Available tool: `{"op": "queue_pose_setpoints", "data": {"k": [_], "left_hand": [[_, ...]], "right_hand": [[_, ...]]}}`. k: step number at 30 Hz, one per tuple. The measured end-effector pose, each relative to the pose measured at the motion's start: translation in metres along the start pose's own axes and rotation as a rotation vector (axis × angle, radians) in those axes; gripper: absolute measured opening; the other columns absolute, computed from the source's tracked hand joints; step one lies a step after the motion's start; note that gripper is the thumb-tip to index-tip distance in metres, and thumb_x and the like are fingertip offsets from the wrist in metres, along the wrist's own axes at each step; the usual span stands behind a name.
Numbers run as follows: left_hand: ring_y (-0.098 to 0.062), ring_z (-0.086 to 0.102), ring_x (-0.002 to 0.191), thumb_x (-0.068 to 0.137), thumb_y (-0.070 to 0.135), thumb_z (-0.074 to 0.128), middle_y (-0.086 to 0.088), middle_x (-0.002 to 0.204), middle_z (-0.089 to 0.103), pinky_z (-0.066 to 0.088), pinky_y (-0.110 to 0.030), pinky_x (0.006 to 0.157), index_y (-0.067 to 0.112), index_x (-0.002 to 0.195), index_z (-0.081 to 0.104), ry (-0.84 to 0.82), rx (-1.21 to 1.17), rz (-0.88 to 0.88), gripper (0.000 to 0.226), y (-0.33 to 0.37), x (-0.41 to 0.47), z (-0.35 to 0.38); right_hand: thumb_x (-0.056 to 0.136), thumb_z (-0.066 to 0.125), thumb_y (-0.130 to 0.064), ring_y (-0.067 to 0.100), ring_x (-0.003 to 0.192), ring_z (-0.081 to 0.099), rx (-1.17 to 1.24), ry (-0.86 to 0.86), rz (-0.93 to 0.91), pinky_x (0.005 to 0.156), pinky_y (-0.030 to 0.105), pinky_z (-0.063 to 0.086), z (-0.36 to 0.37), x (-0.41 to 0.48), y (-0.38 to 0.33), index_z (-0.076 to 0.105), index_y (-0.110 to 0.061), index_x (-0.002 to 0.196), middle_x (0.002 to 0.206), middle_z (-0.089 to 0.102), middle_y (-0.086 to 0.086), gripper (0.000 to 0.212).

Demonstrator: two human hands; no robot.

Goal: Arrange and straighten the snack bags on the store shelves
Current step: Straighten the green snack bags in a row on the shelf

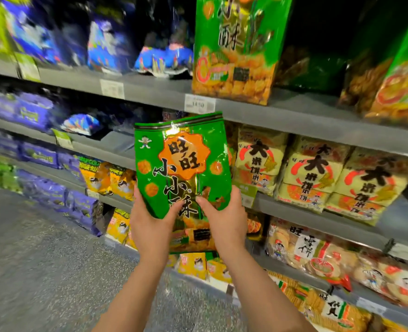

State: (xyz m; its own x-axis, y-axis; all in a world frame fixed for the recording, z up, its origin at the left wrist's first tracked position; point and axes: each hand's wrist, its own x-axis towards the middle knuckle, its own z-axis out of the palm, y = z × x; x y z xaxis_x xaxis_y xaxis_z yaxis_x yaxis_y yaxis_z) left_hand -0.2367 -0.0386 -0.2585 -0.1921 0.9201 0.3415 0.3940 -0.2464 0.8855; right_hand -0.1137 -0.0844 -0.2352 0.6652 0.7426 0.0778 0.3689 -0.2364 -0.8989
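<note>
A green snack bag [181, 164] with an orange badge and black characters is held upright in front of the shelves, in mid-air. My left hand [151, 224] grips its lower left side, thumb on the front. My right hand [224, 219] grips its lower right side the same way. A matching green bag [236, 49] stands upright on the grey upper shelf [294, 111], just above and right of the held bag. Another green bag [399, 75] leans at the far right of that shelf, with a dark gap between the two.
Yellow rice cracker bags [315, 173] fill the shelf to the right of the held bag. Pale cracker bags [313, 250] lie one shelf lower. Blue and purple bags [107, 44] sit on the left shelves, yellow bags [109, 178] lower down. Speckled grey floor [42, 271] spreads left.
</note>
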Motion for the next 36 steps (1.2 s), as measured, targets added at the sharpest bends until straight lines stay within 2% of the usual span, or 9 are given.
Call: {"op": "queue_pose_setpoints", "data": {"k": [3, 7, 9, 11, 17, 22, 25, 30, 36], "left_hand": [[-0.023, 0.039, 0.130, 0.064, 0.050, 0.076, -0.002, 0.143, 0.042, 0.034, -0.042, 0.103, 0.024, 0.146, 0.023, 0.057, 0.015, 0.014, 0.101, 0.032, 0.007, -0.011], [-0.020, 0.041, 0.126, 0.064, 0.050, 0.075, 0.000, 0.138, 0.046, 0.034, -0.034, 0.099, 0.022, 0.143, 0.028, 0.106, -0.041, 0.151, 0.096, 0.078, 0.022, -0.020], [-0.018, 0.041, 0.128, 0.062, 0.060, 0.072, 0.002, 0.139, 0.045, 0.036, -0.041, 0.104, 0.024, 0.143, 0.028, 0.108, -0.082, 0.182, 0.098, 0.101, 0.031, -0.022], [-0.018, 0.041, 0.127, 0.063, 0.059, 0.071, 0.003, 0.138, 0.045, 0.037, -0.043, 0.103, 0.026, 0.142, 0.027, 0.101, -0.113, 0.213, 0.096, 0.124, 0.040, -0.020], [-0.022, 0.046, 0.119, 0.066, 0.056, 0.070, -0.001, 0.128, 0.053, 0.041, -0.042, 0.096, 0.026, 0.141, 0.029, 0.043, -0.158, 0.323, 0.091, 0.192, 0.055, 0.004], [-0.025, 0.043, 0.126, 0.066, 0.060, 0.066, -0.003, 0.137, 0.047, 0.039, -0.046, 0.100, 0.021, 0.143, 0.025, -0.010, -0.198, 0.419, 0.095, 0.248, 0.059, 0.024], [-0.024, 0.039, 0.130, 0.071, 0.052, 0.069, -0.005, 0.141, 0.043, 0.034, -0.040, 0.105, 0.016, 0.143, 0.026, -0.054, -0.221, 0.492, 0.092, 0.282, 0.056, 0.037], [-0.024, 0.054, 0.111, 0.072, 0.044, 0.073, -0.002, 0.122, 0.056, 0.038, -0.027, 0.083, 0.014, 0.133, 0.035, -0.175, -0.280, 0.484, 0.077, 0.319, 0.056, 0.064], [-0.026, 0.057, 0.109, 0.070, 0.041, 0.076, -0.007, 0.123, 0.057, 0.045, -0.032, 0.084, 0.010, 0.134, 0.030, -0.287, -0.259, 0.473, 0.085, 0.317, 0.066, 0.106]], "right_hand": [[0.069, 0.066, -0.063, 0.014, 0.105, 0.056, 0.032, 0.024, -0.062, 0.083, 0.032, 0.049, -0.011, 0.001, -0.027, 0.038, -0.029, 0.131, 0.115, 0.059, -0.008, 0.076], [0.070, 0.070, -0.055, 0.008, 0.097, 0.056, 0.134, 0.080, -0.177, 0.079, 0.028, 0.048, -0.036, 0.008, -0.065, 0.045, -0.031, 0.120, 0.105, 0.059, -0.015, 0.060], [0.071, 0.071, -0.053, 0.007, 0.090, 0.056, 0.151, 0.127, -0.231, 0.077, 0.028, 0.048, -0.051, 0.012, -0.085, 0.044, -0.034, 0.107, 0.096, 0.058, -0.017, 0.049], [0.070, 0.070, -0.054, 0.009, 0.091, 0.056, 0.171, 0.178, -0.262, 0.078, 0.032, 0.049, -0.067, 0.018, -0.102, 0.043, -0.035, 0.107, 0.096, 0.058, -0.014, 0.050], [0.072, 0.070, -0.052, 0.014, 0.098, 0.056, 0.203, 0.334, -0.316, 0.081, 0.034, 0.048, -0.118, 0.043, -0.132, 0.043, -0.035, 0.109, 0.099, 0.058, -0.011, 0.049], [0.073, 0.070, -0.052, 0.013, 0.096, 0.055, 0.228, 0.471, -0.360, 0.080, 0.031, 0.046, -0.170, 0.061, -0.157, 0.045, -0.028, 0.118, 0.102, 0.057, -0.009, 0.056], [0.074, 0.071, -0.048, 0.010, 0.090, 0.054, 0.256, 0.560, -0.400, 0.074, 0.025, 0.039, -0.206, 0.073, -0.170, 0.045, -0.029, 0.114, 0.097, 0.057, -0.011, 0.051], [0.076, 0.072, -0.042, 0.010, 0.086, 0.056, 0.233, 0.659, -0.468, 0.072, 0.026, 0.040, -0.248, 0.096, -0.179, 0.043, -0.029, 0.107, 0.093, 0.056, -0.013, 0.045], [0.075, 0.075, -0.033, 0.000, 0.078, 0.056, 0.253, 0.642, -0.450, 0.066, 0.019, 0.042, -0.256, 0.121, -0.157, 0.042, -0.025, 0.107, 0.088, 0.056, -0.015, 0.047]]}}
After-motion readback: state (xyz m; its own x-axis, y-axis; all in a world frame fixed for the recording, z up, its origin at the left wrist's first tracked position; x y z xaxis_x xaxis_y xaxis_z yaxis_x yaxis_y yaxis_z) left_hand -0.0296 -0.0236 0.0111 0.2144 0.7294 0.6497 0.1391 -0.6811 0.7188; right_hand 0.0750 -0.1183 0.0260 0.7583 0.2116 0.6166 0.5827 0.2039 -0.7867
